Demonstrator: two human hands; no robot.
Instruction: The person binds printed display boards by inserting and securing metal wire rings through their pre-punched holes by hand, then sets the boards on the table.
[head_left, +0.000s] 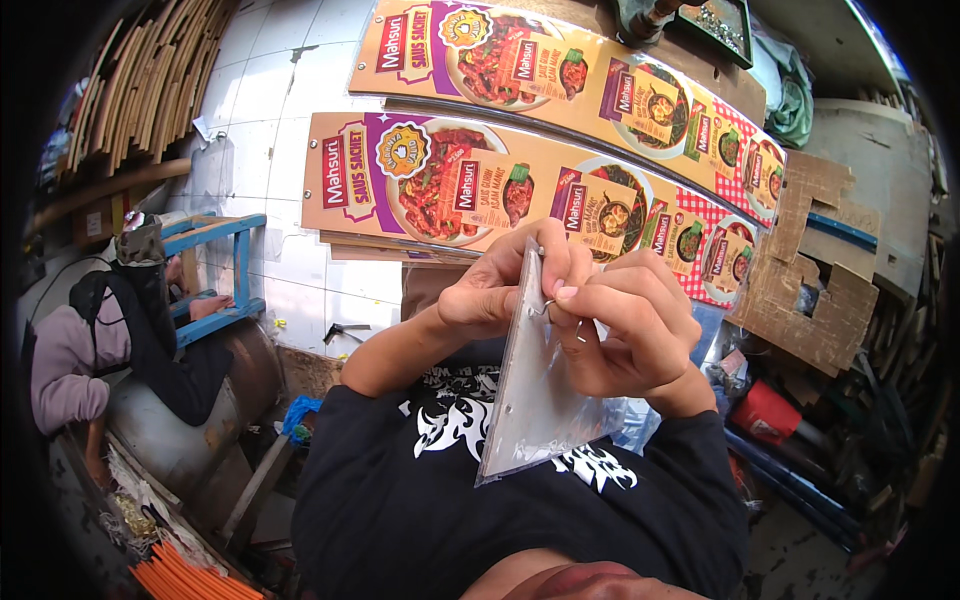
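My left hand (490, 288) grips the top of a thin greyish-white panel (535, 400), held upright and angled in front of my chest. The panel seems covered in clear plastic, and small metal eyelets sit along its edge. With my right hand (640, 325) I pinch a small bent metal wire hook (546, 304) between thumb and fingertips. The hook is against the panel's face near its top edge. Both hands nearly touch there. Beyond them lies a long printed food-advert board (350, 215), on top of a stack.
A second stack of printed boards (590, 45) lies farther back, near a black tray of small metal parts (715, 30). Cut cardboard (815, 300) is at right. At left are a blue frame (240, 265), a person in mauve (75, 365), wooden strips (150, 75) and orange rods (190, 575).
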